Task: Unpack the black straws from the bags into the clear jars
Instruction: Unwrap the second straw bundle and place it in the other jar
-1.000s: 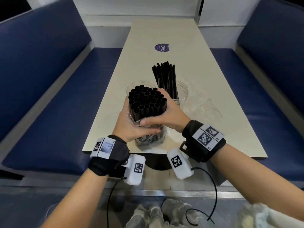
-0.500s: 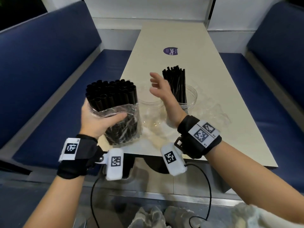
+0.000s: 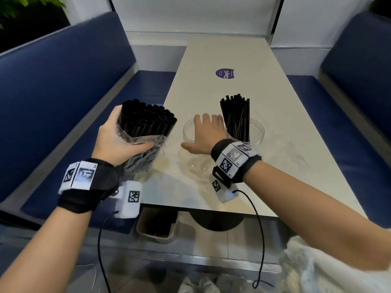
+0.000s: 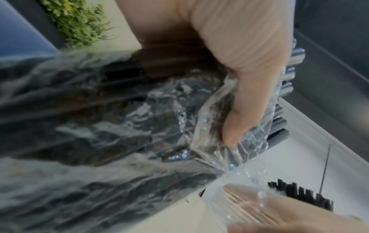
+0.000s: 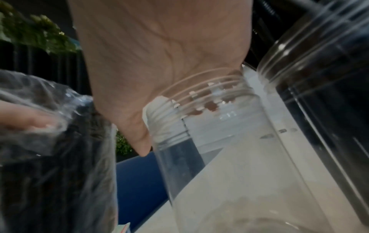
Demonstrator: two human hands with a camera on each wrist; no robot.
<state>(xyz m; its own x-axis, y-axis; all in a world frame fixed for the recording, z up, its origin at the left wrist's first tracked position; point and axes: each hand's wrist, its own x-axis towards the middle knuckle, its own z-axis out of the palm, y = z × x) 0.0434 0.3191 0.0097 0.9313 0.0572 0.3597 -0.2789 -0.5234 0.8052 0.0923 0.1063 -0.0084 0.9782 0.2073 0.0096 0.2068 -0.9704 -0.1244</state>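
Note:
My left hand [image 3: 112, 140] grips a clear bag of thick black straws [image 3: 146, 127], held upright above the table's left edge; the open straw ends stick out of the top. In the left wrist view the thumb [image 4: 245, 94] presses into the crinkled plastic bag [image 4: 99, 110]. My right hand [image 3: 204, 134] lies flat, fingers straight, over the mouth of an empty clear jar [image 3: 188, 132]. The right wrist view shows the palm [image 5: 159, 47] on that jar's threaded rim [image 5: 199, 102]. A second clear jar [image 3: 257, 132] just to the right holds thin black straws [image 3: 236, 115].
The long beige table [image 3: 222, 51] has a purple sticker [image 3: 225, 73] further back and a crumpled empty plastic bag [image 3: 296, 153] right of the jars. Blue benches [image 3: 63, 92] flank both sides. A bin [image 3: 156, 227] stands under the table's near edge.
The bag of straws came up off the near jar and moved left in my left hand. My right hand let go of it, rose, then came down flat onto the jar's mouth.

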